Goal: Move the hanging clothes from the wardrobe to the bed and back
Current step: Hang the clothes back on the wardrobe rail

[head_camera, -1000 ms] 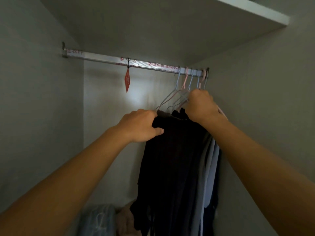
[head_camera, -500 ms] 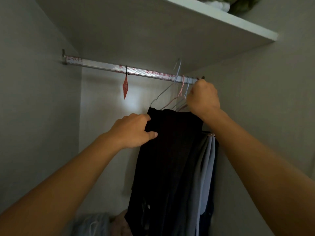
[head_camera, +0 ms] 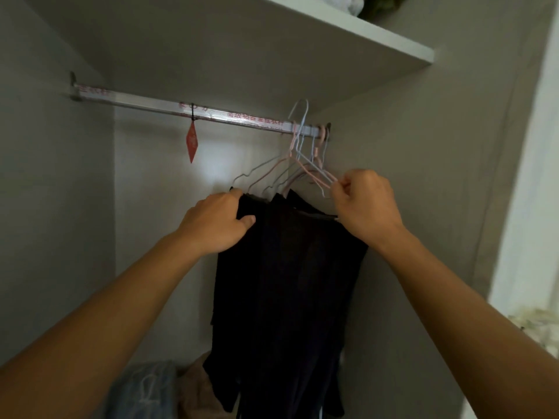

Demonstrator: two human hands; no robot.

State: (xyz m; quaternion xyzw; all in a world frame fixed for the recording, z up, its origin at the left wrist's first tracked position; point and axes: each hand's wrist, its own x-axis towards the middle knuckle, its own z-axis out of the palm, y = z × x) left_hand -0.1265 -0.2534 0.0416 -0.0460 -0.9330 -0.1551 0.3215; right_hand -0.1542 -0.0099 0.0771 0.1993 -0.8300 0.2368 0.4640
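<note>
1. We grip the top left edge of the dark garment [head_camera: 287,267] with our left hand [head_camera: 216,225], fingers curled over the fabric and thumb pressed against its front.
2. Our right hand [head_camera: 364,207] is curled around the right shoulders of the wire hangers [head_camera: 290,173], pinching the thin wires between thumb and fingers just above the garment's right top corner.
3. The dark garment hangs at the right end of the wardrobe rail [head_camera: 169,105], close to the right wall, draping straight down between our two forearms; other clothes may hang behind it, but the dim light keeps us from telling them apart.
4. Several hangers, pale blue and pale pink, are bunched together; most hooks sit on the rail near its right bracket, while one pale blue hook [head_camera: 299,111] stands up above the rail, seemingly lifted clear of it.
5. A red diamond-shaped tag [head_camera: 192,143] dangles on a black tie from the middle of the rail, well left of the hangers.
6. A white shelf [head_camera: 363,34] runs above the rail, with a bundle [head_camera: 372,4] on its top right end.
7. On the wardrobe floor, bottom left of the garment, lie a bluish bundle [head_camera: 142,391] and a tan cloth [head_camera: 199,391], both blurred.
</note>
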